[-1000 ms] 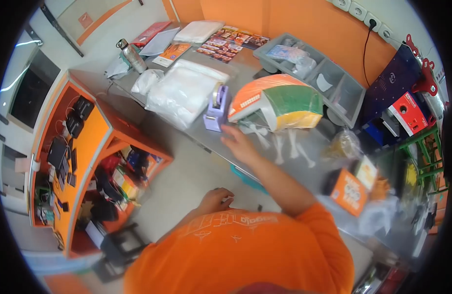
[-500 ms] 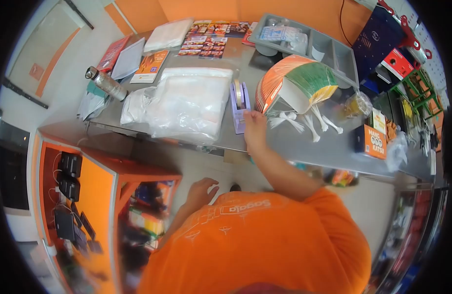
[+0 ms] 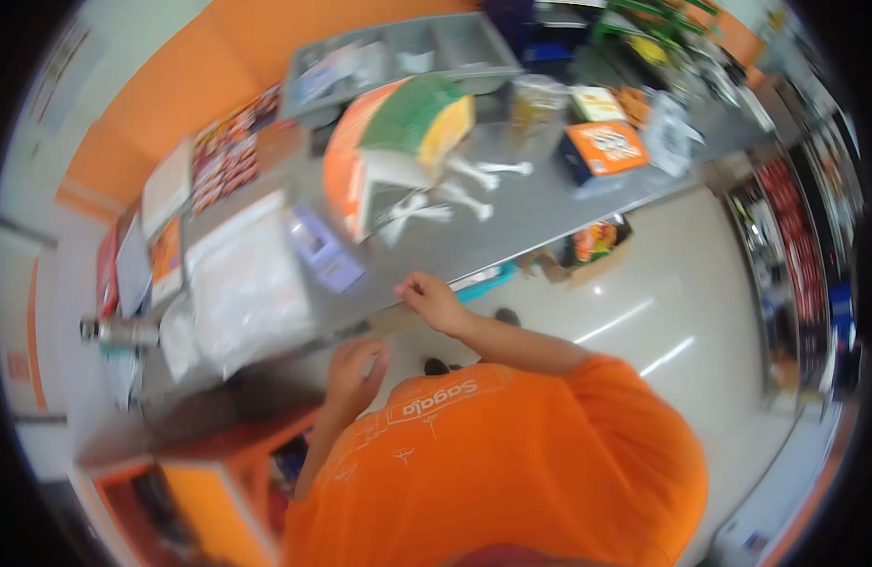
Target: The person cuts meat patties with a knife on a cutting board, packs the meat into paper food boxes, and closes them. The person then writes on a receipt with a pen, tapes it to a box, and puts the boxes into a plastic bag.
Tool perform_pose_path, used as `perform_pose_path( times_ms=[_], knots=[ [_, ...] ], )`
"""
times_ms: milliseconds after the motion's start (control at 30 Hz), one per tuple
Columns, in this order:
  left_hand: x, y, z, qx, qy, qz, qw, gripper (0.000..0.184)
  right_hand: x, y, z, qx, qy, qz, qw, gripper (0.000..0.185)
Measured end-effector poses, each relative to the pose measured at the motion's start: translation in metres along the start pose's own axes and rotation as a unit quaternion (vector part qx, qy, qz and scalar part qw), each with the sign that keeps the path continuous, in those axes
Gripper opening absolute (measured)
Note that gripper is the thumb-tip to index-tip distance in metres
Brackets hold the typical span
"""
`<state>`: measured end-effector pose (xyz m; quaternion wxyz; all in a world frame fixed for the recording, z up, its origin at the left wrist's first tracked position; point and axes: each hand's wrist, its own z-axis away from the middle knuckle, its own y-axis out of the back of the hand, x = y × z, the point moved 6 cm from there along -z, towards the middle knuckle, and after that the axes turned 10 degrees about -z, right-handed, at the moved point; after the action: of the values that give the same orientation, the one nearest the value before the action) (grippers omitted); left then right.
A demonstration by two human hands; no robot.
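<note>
My right hand is closed near the front edge of the metal table, its fingers curled; whatever it may hold is too small to make out. To its left, my left hand hangs just off the table edge with fingers bent and apart, holding nothing. A purple tape dispenser lies on the table, apart from both hands. Beside it is a clear-wrapped stack of white bags. Behind the dispenser rests a bundle of orange, green and yellow printed paper, with white tied plastic ends by it.
A grey divided tray stands at the back. To the right are an orange box and a crumpled clear bag. A metal bottle lies at the far left. An open carton is on the floor.
My right hand has left the tape dispenser and drawn back to the table's front edge. My left hand is raised nearer to it. The view has turned to the right.
</note>
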<state>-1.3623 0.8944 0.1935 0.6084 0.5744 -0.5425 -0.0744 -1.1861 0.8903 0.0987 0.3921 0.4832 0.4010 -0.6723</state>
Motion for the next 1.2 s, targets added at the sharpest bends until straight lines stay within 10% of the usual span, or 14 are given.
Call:
perform_pose_path(
  times_ms=[300,433,667,933,1000,1200],
  knots=[
    [0.178,-0.121,-0.217,-0.03,-0.238,-0.094,0.966,0.081,-0.085,0.32,0.112,0.328,0.133,-0.111,0.929,0.014],
    [0.233,-0.226,-0.317,-0.068,-0.253,-0.209,0.942,0.104,-0.127,0.367,0.117,0.324,0.163,-0.055,0.93,0.015],
    [0.238,-0.31,-0.395,-0.226,-0.103,-0.307,0.919,0.102,-0.186,0.42,0.09,0.201,0.144,-0.061,0.967,0.018],
    [0.246,-0.317,-0.376,-0.186,0.028,-0.303,0.934,0.098,-0.139,0.456,0.012,0.242,0.066,-0.031,0.968,0.028],
    [0.244,-0.317,-0.375,-0.174,0.024,-0.298,0.938,0.097,-0.123,0.465,0.009,0.272,-0.032,0.172,0.946,0.029],
    [0.238,-0.308,-0.382,-0.204,0.014,-0.301,0.931,0.1,-0.099,0.47,-0.006,0.124,0.062,-0.033,0.99,0.033]
  ],
)
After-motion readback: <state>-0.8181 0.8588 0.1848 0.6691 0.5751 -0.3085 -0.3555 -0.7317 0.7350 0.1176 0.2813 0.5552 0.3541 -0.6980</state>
